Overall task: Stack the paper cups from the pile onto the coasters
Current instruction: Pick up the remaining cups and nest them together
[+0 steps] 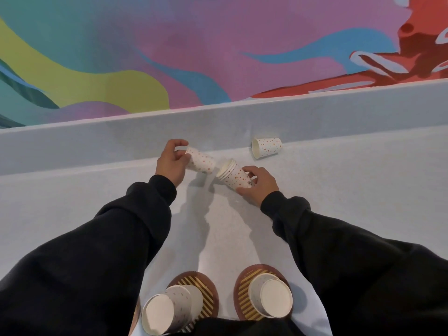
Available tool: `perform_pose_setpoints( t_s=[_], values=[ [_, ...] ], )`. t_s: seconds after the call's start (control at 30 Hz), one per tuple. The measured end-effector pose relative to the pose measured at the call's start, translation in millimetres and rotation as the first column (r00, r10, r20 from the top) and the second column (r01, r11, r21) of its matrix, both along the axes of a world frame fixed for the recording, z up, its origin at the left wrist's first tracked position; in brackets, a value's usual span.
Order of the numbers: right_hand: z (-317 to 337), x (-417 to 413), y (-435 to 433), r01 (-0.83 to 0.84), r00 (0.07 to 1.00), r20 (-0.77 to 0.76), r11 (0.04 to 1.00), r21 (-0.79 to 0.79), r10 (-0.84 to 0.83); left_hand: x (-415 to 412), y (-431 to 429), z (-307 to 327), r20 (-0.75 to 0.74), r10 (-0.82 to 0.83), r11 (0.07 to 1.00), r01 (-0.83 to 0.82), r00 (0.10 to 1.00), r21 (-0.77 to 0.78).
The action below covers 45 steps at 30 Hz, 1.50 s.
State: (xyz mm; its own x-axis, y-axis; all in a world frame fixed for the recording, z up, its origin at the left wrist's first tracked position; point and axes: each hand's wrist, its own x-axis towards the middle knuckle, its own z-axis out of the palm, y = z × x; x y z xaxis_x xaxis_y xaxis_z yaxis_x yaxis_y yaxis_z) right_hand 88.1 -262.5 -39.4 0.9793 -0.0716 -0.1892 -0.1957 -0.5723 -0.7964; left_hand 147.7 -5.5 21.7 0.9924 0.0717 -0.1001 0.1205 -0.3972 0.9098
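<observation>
Paper cup (200,161) grasped by left hand (171,163) fingers, right hand (260,184) fingers gripping nested cups (234,175); spare cup (266,147) near.

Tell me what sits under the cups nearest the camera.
Each cup stack, left and right, stands on a round brown coaster with gold stripes, left and right. The coaster centres are covered by the cups.

From my remote feed I see two arms in loose black long sleeves, a soft matte fabric like sweatshirt fleece, bunching in folds along the forearms. The left sleeve (101,238) and right sleeve (344,241) both end in ribbed cuffs, snug at the wrists. The left hand (171,163) and right hand (260,184) are bare, with no rings or watch showing.
</observation>
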Motion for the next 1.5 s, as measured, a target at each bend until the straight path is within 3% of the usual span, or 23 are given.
perform_pose_setpoints(
  t_s=[0.47, 0.6, 0.8, 0.9, 1.0, 1.1, 1.2, 1.4, 1.5],
  values=[
    [13.9, -0.7, 16.6, -0.041, 0.995, 0.092, 0.993, 0.113, 0.031, -26.6, -32.0, 10.7, -0.032, -0.277, 0.96, 0.274, 0.96, -0.057],
    [23.4, -1.6, 18.2, -0.046, 0.996, 0.088, 0.974, 0.223, 0.027, -32.0, -31.7, 20.0, -0.049, -0.334, 0.942, 0.333, 0.941, -0.026],
    [30.8, 8.5, 2.4, -0.029, 0.996, 0.092, 0.936, 0.35, -0.004, -31.7, -39.0, 24.0, -0.044, -0.25, 0.968, 0.249, 0.967, -0.019],
    [23.0, 29.1, -20.7, 0.098, 0.982, 0.14, 0.975, 0.199, -0.128, -25.5, -38.3, 23.9, -0.083, -0.185, 0.982, 0.182, 0.979, -0.043],
    [13.5, 58.5, -55.6, 0.188, 0.975, 0.156, 0.965, -0.184, -0.16, -18.4, -38.8, 21.6, -0.136, -0.124, 0.99, 0.112, 0.983, -0.088],
    [7.1, 76.7, -79.7, -0.002, 1.0, -0.015, 0.886, -0.463, -0.005, -13.8, -39.8, 19.3, -0.177, -0.087, 0.99, 0.066, 0.98, -0.122],
    [6.0, 84.5, -84.7, -0.146, 0.988, -0.12, 0.838, -0.526, 0.097, -10.6, -39.6, 14.5, -0.2, -0.081, 0.992, 0.061, 0.976, -0.107],
    [4.2, 91.5, -80.7, -0.123, 0.992, -0.071, 0.803, -0.583, 0.1, -5.5, -37.8, 6.0, -0.236, -0.068, 0.995, 0.047, 0.969, -0.093],
    [4.9, 89.1, -79.6, -0.223, 0.974, -0.17, 0.786, -0.576, 0.152, -6.3, -37.1, 3.4, -0.243, -0.063, 0.994, 0.04, 0.968, -0.1]
  ],
)
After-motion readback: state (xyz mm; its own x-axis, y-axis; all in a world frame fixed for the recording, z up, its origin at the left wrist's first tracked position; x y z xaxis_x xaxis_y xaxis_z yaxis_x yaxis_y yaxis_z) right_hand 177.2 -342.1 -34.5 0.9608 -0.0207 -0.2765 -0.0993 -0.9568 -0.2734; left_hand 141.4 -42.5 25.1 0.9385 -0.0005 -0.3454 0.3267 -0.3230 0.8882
